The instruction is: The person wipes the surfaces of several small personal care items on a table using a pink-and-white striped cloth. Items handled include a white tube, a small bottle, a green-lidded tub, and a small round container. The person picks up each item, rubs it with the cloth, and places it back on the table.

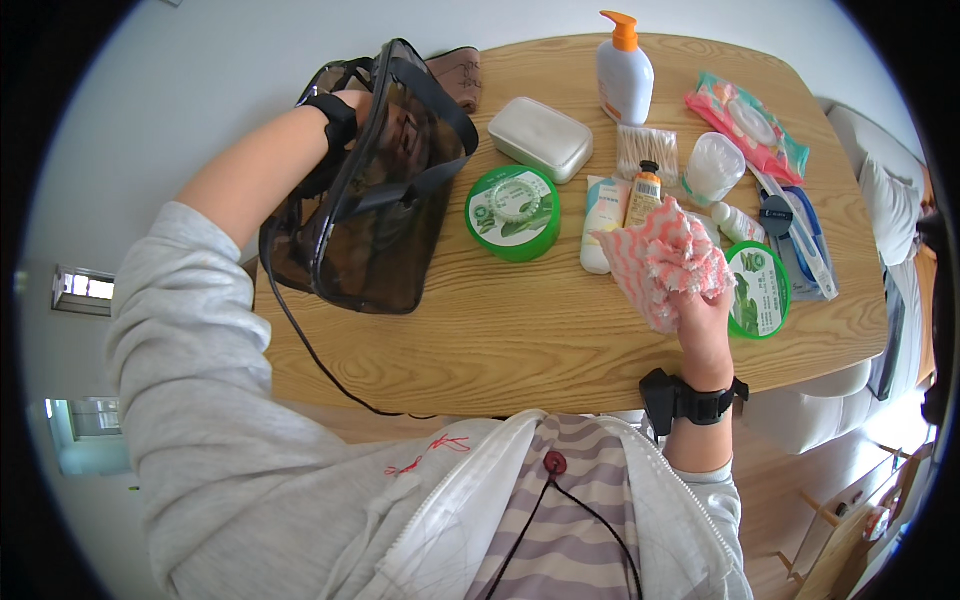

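My right hand (703, 319) grips a bunched pink-and-white striped cloth (667, 262) above the table, just left of a green round tub (759, 291). My left hand (358, 106) reaches inside a dark see-through zip bag (375, 247) with black straps; its fingers show only dimly through the plastic, and I cannot tell whether they hold anything. Right of the bag a second green tub (514, 225) carries a clear coiled ring (515, 201) on its lid. A pale lidded soap box (540, 139) lies behind it. Beside the cloth are a white tube (602, 225) and an orange-yellow tube (644, 196).
On the wooden table (480, 337) are a pump bottle (625, 79), cotton swabs (647, 151), a clear cup (714, 169), a wipes pack (750, 127), a small white bottle (739, 223), a toothbrush (795, 232) and a blue pouch (814, 259). A brown folded item (459, 75) lies behind the bag.
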A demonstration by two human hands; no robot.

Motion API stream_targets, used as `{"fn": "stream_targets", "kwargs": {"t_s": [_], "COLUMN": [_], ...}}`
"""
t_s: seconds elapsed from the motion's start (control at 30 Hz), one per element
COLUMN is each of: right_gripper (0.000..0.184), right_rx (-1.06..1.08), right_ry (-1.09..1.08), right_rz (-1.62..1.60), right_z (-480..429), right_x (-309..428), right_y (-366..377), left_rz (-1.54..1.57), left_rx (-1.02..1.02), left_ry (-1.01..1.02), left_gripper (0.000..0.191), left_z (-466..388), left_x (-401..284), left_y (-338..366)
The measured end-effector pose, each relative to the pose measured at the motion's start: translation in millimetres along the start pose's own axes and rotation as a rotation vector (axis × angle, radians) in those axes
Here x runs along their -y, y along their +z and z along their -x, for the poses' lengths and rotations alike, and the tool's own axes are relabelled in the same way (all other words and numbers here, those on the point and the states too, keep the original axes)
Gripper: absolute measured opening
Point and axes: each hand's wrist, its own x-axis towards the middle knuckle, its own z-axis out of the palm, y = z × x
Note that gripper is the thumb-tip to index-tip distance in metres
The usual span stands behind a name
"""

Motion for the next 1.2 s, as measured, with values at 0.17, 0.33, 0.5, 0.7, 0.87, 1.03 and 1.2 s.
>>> {"fn": "stream_targets", "kwargs": {"t_s": [0.17,0.33,0.5,0.7,0.87,1.03,1.2], "right_gripper": [0.053,0.049,0.049,0.048,0.042,0.039,0.035], "right_rx": [0.033,0.002,0.000,-0.004,0.024,0.016,-0.028], "right_ry": [-0.011,-0.044,-0.079,-0.072,-0.121,-0.129,-0.118], "right_rz": [-0.002,-0.028,-0.042,-0.067,-0.069,-0.131,-0.181], "right_z": [-1.1,-2.6,-3.9,-6.4,-8.0,-9.1,-10.3], "right_x": [-1.5,-2.7,-1.5,-4.4,-8.3,-6.2,-0.5], "right_y": [-0.5,1.3,1.8,1.1,0.6,2.6,5.8], "left_rz": [0.022,0.137,0.029,0.255,0.495,0.712,0.868], "left_rx": [0.000,-0.023,-0.160,-0.232,-0.381,-0.552,-0.532], "left_ry": [-0.008,-0.013,0.060,0.152,0.282,0.580,0.795], "left_gripper": [0.018,0.016,0.017,0.020,0.020,0.016,0.016], "left_z": [13.6,27.9,44.5,79.5,114.6,147.0,166.2], "left_x": [3.2,10.6,20.3,36.3,35.7,13.3,-33.0], "left_y": [-8.5,-14.1,-17.9,-23.8,-10.9,12.1,31.4]}}
